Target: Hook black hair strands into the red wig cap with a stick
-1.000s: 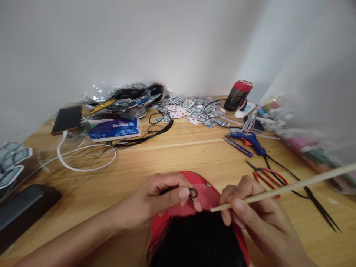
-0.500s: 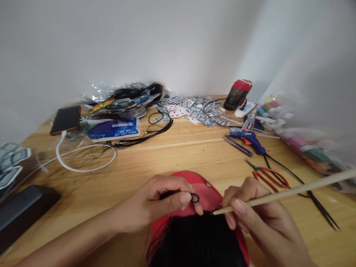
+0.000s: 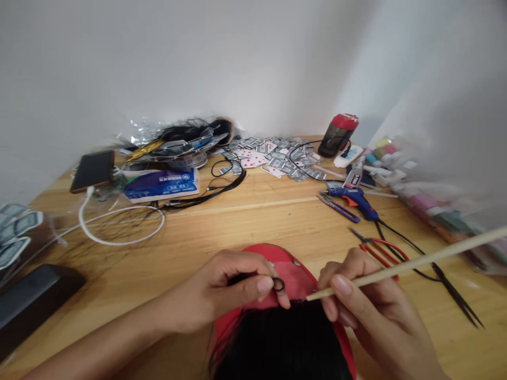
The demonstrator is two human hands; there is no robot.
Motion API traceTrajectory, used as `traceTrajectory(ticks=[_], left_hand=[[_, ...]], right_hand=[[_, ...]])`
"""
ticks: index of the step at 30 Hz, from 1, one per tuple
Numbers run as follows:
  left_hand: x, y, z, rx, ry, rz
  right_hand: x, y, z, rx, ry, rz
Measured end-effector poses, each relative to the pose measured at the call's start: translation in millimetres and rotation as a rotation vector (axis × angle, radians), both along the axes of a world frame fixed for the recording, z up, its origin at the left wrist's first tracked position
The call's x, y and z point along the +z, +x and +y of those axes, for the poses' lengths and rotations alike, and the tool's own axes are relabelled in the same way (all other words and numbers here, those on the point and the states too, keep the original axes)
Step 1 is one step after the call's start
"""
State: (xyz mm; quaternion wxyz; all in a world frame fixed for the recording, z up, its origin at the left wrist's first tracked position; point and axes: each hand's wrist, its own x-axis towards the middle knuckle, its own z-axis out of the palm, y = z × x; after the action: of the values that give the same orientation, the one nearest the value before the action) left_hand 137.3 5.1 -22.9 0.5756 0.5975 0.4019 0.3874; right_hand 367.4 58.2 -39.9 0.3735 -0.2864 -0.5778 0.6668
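Note:
In front of me a red head form (image 3: 259, 253) carries a mass of black hair (image 3: 285, 343) over its near side, with pinkish mesh (image 3: 297, 277) showing above the hairline. My left hand (image 3: 237, 285) pinches a small lock of black hair (image 3: 279, 285), whose end curls into a loop past the thumb; one fingertip rests by the hairline. Between the thumb and fingers of my right hand (image 3: 356, 295) is a pale, tapered wooden stick (image 3: 415, 264), slanting up to the right. Its narrow tip is at the hairline; the very point is too small to make out.
Red-handled scissors (image 3: 380, 250), black tweezers (image 3: 455, 295), a blue glue gun (image 3: 352, 200) and a purple-handled cutter (image 3: 340, 208) lie right. Cut playing cards (image 3: 273, 155) cover the back. At left are a phone (image 3: 94, 170), a blue tissue pack (image 3: 162, 183) and a black block (image 3: 39, 303).
The wooden stick's tip has shifted slightly up and right from the hairline, and its far end has dropped. My left hand stays almost where it was.

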Motion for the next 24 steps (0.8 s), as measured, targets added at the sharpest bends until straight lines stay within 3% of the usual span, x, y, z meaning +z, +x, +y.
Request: traceTrajectory(ticks=[9,15,18,24], left_hand=[[7.2,-6,-1,-0.016,-0.093,-0.052],[4.5,-42,11,0.053,-0.189,-0.021],[4.0,-63,21,0.217,-0.149,-0.037],[-2.7,-94,41,0.805,-0.005,-0.085]], right_hand=[[2.6,-2,-2,-0.04,0.038,-0.025],[2.4,-3,-1,-0.049,0.016,0.015],[2.9,-4,-2,-0.054,0.004,0.034],[6.8,-4,7,-0.157,0.074,0.072]])
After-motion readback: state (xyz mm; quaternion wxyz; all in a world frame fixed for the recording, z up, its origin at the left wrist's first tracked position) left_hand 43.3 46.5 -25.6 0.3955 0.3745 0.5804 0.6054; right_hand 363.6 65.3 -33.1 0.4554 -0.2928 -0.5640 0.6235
